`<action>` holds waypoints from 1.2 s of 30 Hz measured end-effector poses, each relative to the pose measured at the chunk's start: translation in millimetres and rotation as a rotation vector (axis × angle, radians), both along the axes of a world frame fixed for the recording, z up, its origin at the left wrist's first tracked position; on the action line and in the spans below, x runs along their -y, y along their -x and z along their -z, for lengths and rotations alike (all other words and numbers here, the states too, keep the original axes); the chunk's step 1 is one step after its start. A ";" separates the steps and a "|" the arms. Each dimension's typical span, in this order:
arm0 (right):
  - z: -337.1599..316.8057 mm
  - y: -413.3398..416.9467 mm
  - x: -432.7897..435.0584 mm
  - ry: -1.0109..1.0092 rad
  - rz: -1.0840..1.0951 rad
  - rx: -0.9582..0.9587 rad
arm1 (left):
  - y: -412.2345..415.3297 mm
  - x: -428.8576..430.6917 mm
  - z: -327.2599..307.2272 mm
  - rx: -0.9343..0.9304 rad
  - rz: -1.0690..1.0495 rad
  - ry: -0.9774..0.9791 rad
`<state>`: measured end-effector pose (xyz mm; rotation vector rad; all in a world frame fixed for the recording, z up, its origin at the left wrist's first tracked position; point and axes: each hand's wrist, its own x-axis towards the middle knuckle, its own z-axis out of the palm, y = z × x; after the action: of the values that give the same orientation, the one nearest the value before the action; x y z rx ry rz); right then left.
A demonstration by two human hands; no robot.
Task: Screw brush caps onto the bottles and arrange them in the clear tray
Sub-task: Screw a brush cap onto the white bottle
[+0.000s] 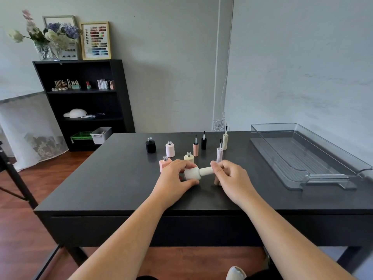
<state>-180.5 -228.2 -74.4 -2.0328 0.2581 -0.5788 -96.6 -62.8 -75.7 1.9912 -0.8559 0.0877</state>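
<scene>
On the dark table, close to the front edge, two bare hands hold one white bottle between them. The bottle lies on its side, with its white cap pointing to the right. The left hand wraps around the fat part of the bottle, with the thumb under it and the fingers curled over the top. The right hand pinches the cap, with the fingertips closed tight on its end. Just behind the left hand stand a pink bottle and a pale yellow bottle, both with no caps on. Farther back stand a black bottle and a light pink bottle, open at the top too. Near them four brush caps stand upright with the brushes pointing up: a peach cap, a black cap, a cream cap and a pale lilac cap. The lilac one is just behind the right hand. Well apart from the bottles, on the right side of the table, sits the clear tray. Nothing is in it. Off to the left, against the wall, stands a black shelf with flowers and a picture of colour dots on top.
</scene>
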 end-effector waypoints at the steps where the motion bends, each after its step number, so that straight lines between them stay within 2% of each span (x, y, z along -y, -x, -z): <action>1: 0.2 0.3 0.4 -0.032 -0.034 0.011 | -0.1 -0.1 -0.4 0.001 -0.001 0.002; 4: 0.6 2.4 3.0 0.015 -0.103 0.026 | 0.3 0.0 -0.9 -0.007 0.006 0.003; 7: -0.3 1.3 1.0 0.064 -0.025 -0.016 | 0.9 0.2 -0.4 -0.012 0.010 -0.002; 11: -0.2 1.1 -1.2 -0.009 -0.050 -0.009 | 1.1 -0.4 -1.5 -0.014 -0.001 0.009; 13: 0.0 2.7 0.9 0.021 -0.093 0.002 | 0.7 -0.6 -1.1 -0.015 0.001 0.004; 18: 0.1 1.3 -0.7 0.081 0.000 -0.025 | 1.1 0.1 -0.7 -0.009 0.007 -0.009; 21: 0.5 1.3 -1.1 -0.005 -0.057 -0.010 | 1.0 -0.6 -1.5 -0.010 0.005 -0.007; 24: 1.1 2.6 2.0 0.051 -0.104 0.001 | 0.8 -0.4 -1.9 -0.007 0.004 -0.021; 29: 1.6 0.1 -0.7 0.101 -0.006 -0.022 | 1.6 0.0 -1.8 -0.014 0.000 -0.017; 36: 1.1 2.5 2.0 0.114 -0.100 0.007 | 2.0 0.4 -2.1 0.005 -0.004 -0.041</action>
<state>-183.1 -230.1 -75.6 -2.1400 0.1205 -0.5486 -98.6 -63.2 -73.6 2.0321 -0.8635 0.0780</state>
